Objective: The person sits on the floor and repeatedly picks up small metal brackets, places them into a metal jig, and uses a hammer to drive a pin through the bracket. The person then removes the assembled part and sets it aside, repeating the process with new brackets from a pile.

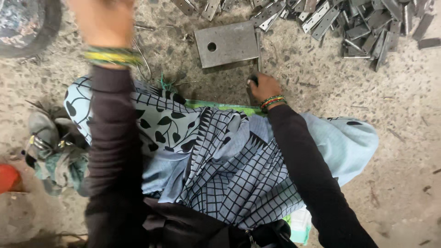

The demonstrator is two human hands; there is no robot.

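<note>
The right hand (264, 86) is closed around a small dark tool, low on the concrete floor (404, 138) just below the grey square steel plate with one hole (227, 44). The left hand (104, 20) is raised, blurred, its grip unreadable. A heap of small grey metal brackets (363, 23) lies well beyond, seemingly unworked.

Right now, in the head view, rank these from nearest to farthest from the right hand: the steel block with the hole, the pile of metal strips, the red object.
From the right hand:
1. Steel block with the hole, just ahead, slightly left.
2. Pile of metal strips, ahead, far right.
3. Red object, left edge, beyond the lap.
</note>
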